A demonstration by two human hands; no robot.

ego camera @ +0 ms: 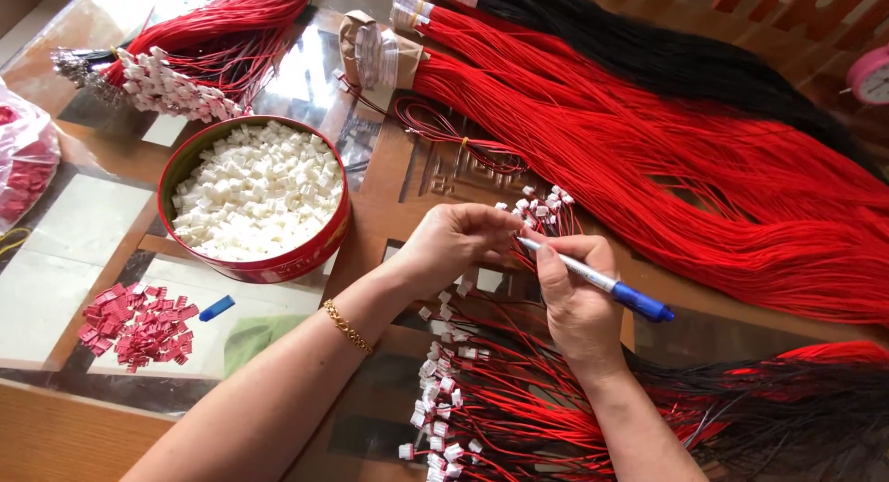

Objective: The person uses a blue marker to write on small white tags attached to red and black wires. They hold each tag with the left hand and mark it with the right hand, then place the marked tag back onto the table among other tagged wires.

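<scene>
While left-hand fingers (491,225) pinched a white connector (520,219), the right hand (574,292) gripped a pen (602,283) whose tip could have slipped and bent the red wires (556,225).

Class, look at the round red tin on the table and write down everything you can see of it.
The round red tin is shallow, with a low wall that looks like painted metal and a darker inner rim. It has no lid on and stands upright on the glass-topped table, left of the left hand. Small white plastic connector housings fill it nearly to the brim. Neither hand touches it.
</scene>
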